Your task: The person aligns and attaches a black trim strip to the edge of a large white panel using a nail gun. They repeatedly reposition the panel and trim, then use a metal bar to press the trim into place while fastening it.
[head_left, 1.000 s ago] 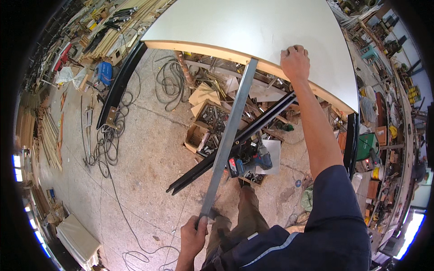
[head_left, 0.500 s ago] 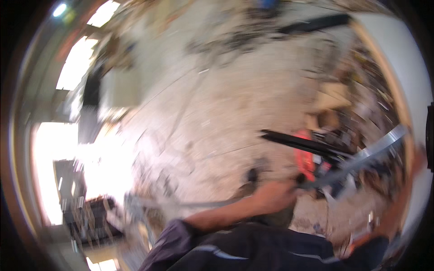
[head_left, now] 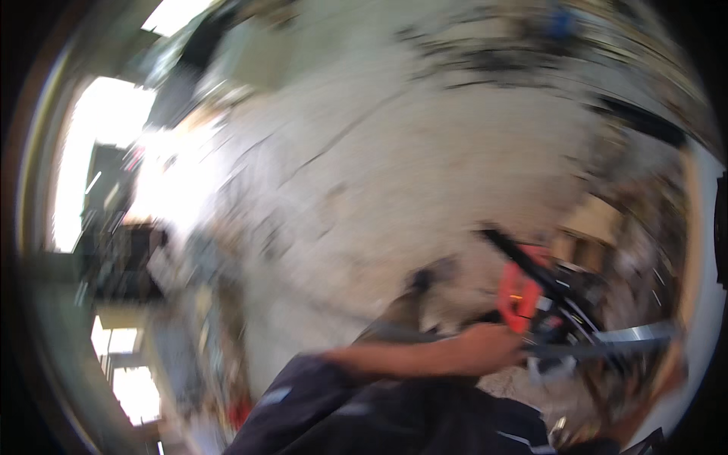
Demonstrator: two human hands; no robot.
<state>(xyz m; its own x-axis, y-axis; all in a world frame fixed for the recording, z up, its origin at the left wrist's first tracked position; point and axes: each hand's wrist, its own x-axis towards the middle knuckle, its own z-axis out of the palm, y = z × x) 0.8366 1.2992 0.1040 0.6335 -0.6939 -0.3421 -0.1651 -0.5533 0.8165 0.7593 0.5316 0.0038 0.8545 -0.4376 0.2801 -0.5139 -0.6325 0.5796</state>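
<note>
Above a worn concrete floor (head_left: 409, 159), low and right of the middle of our view, we had our left hand (head_left: 491, 347) closed around one end of a grey metal bar (head_left: 637, 337), so that grip was narrow and full. The bar ran out to our right, nearly level, its bright far end reaching the wooden edge (head_left: 690, 235) of a white panel (head_left: 708, 197); we could not tell whether the two touched. Our right hand (head_left: 671, 375) was a brown smear beside that same edge, near the lower right rim, and we could not tell whether its grip was wide, narrow or holding anything

Just beyond our left hand we saw an orange-red thing (head_left: 519, 296), too blurred to name, with a black beam (head_left: 523, 262) slanting across it, down toward the bar. Near the beam's right side stood a cardboard box (head_left: 591, 227), with mixed clutter between it and the panel. Another dark beam (head_left: 641, 121) met the panel's far corner, and well apart from our hands, farther up, lay dark cables (head_left: 493, 61) near a blurred blue thing (head_left: 560, 24). Our dark sleeve (head_left: 303, 390) filled the lower edge, one foot (head_left: 431, 277) showed past the left forearm, and to our left a glaring bright opening (head_left: 178, 178) washed out part of the floor
</note>
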